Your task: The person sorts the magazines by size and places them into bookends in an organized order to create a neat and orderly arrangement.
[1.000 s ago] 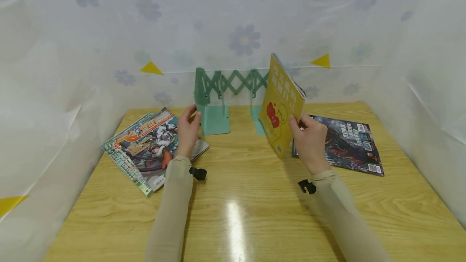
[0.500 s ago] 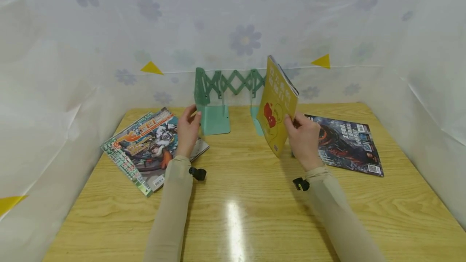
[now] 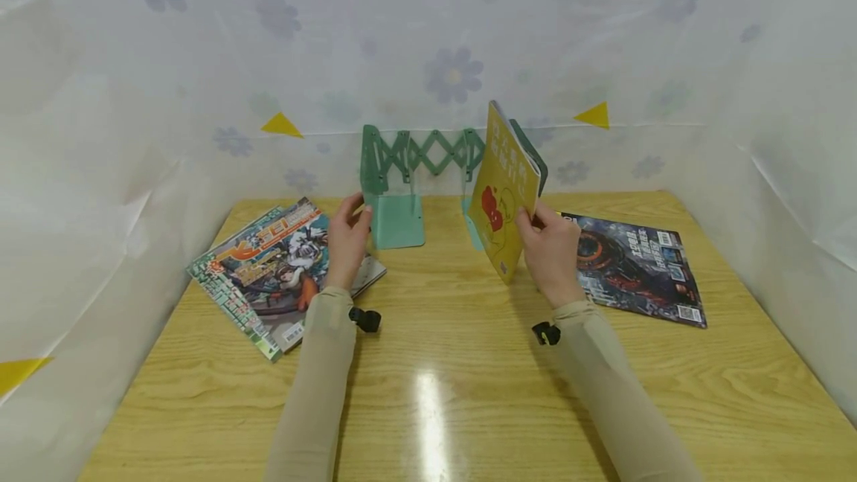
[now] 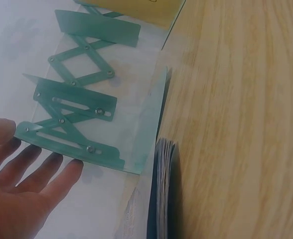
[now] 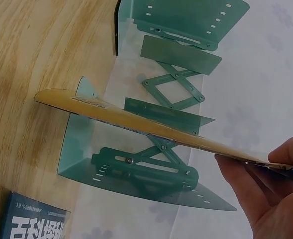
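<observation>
A green expanding bookend rack [image 3: 400, 222] with scissor-linked bars stands at the back of the table. My left hand [image 3: 348, 236] touches its left end plate from outside, fingers [image 4: 62, 186] fairly straight along the plate. My right hand [image 3: 552, 251] pinches a thin yellow magazine [image 3: 505, 192] by its near edge, thumb on the cover and fingers behind. The magazine is upright and turned at an angle. In the right wrist view the yellow magazine [image 5: 121, 117] lies between a divider [image 5: 169, 117] and the right end plate [image 5: 151, 186]. It hides part of the rack.
Several overlapping magazines [image 3: 274, 266] lie at the left, partly behind the left forearm. A dark magazine [image 3: 643, 266] lies flat at the right, next to the right hand. White flowered sheeting [image 3: 428, 28] closes off the back and sides of the wooden table [image 3: 462, 393].
My right hand has moved left with the yellow magazine, uncovering the right end plate behind it and more of the dark magazine. My left hand has stayed at the left end plate.
</observation>
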Action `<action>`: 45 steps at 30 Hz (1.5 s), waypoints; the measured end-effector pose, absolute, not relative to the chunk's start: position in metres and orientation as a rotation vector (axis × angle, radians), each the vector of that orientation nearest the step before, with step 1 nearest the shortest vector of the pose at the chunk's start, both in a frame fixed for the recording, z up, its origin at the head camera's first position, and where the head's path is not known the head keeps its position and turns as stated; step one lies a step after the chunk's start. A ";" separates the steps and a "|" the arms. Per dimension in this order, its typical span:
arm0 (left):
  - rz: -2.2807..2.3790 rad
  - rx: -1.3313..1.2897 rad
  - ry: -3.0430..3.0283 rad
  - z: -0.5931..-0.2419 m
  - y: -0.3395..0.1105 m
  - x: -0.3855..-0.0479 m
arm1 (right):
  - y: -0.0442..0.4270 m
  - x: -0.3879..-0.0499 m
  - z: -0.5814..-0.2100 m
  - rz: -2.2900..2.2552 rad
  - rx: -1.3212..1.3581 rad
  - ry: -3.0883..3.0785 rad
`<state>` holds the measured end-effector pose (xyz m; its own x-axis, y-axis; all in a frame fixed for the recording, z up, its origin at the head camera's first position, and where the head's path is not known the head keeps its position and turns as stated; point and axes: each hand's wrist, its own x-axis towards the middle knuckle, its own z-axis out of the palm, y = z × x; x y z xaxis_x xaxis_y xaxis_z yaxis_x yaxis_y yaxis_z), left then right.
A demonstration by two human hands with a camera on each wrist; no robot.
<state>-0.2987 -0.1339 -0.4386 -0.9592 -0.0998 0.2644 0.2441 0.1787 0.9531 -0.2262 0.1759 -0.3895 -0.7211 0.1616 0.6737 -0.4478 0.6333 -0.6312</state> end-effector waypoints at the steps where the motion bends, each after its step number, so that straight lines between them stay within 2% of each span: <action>1: -1.854 -0.142 -2.190 -0.439 -0.134 -0.299 | 0.176 -0.226 -0.389 1.085 0.223 -2.130; 13: -1.874 -0.148 -2.210 -0.429 -0.133 -0.292 | 0.171 -0.238 -0.390 1.074 0.223 -2.122; 31: -1.858 -0.162 -2.179 -0.441 -0.135 -0.300 | 0.161 -0.250 -0.389 1.067 0.189 -2.133; 42: -1.872 -0.168 -2.212 -0.417 -0.131 -0.283 | 0.157 -0.257 -0.389 1.105 0.198 -2.147; 45: -1.875 -0.161 -2.212 -0.420 -0.131 -0.285 | 0.156 -0.257 -0.389 1.098 0.203 -2.149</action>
